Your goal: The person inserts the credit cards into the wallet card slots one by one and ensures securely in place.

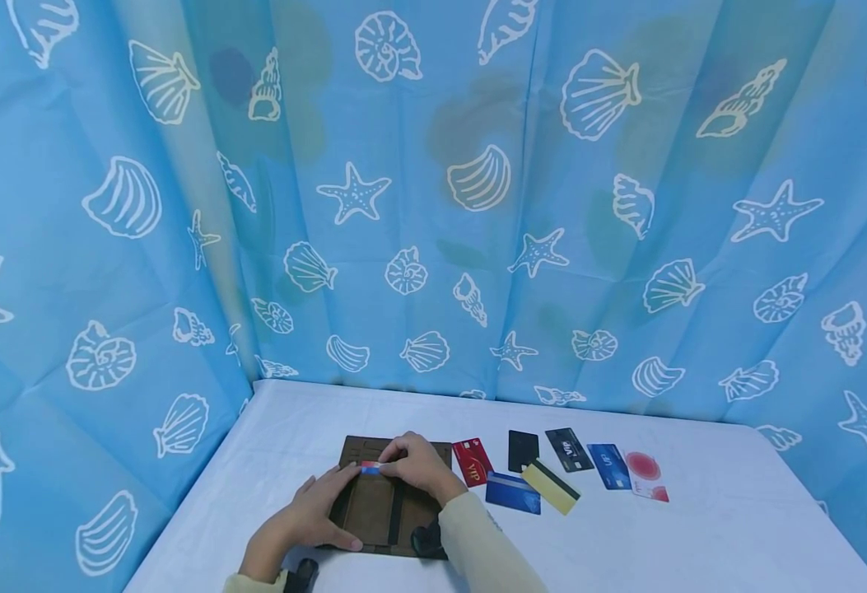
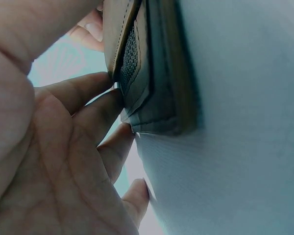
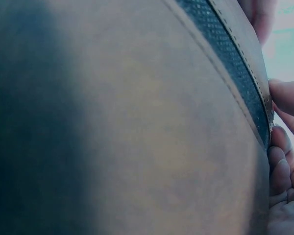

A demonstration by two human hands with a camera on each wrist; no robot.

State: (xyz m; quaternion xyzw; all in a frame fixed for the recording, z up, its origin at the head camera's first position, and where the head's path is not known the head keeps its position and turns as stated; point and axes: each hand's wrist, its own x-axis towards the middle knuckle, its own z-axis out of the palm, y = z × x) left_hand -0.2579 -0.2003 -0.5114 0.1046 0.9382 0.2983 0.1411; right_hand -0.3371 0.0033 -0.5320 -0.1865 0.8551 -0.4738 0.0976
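A brown leather wallet (image 1: 368,506) lies spread on the white table, a dark strip running down its inside. At its upper part, my right hand (image 1: 420,468) pinches a red and blue card (image 1: 370,468), of which just a thin band shows. My left hand (image 1: 310,511) rests along the wallet's left side, with fingers extended, the index near the card and the thumb at the lower edge. In the left wrist view, the fingertips (image 2: 118,100) touch the wallet's stitched edge. The wallet's brown surface (image 3: 152,112) fills most of the right wrist view, hiding the card.
Right of the wallet lie several cards: a red one (image 1: 472,461), a black one (image 1: 523,451), a gold one (image 1: 550,486) overlapping a blue one (image 1: 512,493), and others farther right. A blue shell-patterned curtain (image 1: 433,247) stands behind and beside the table (image 1: 700,543).
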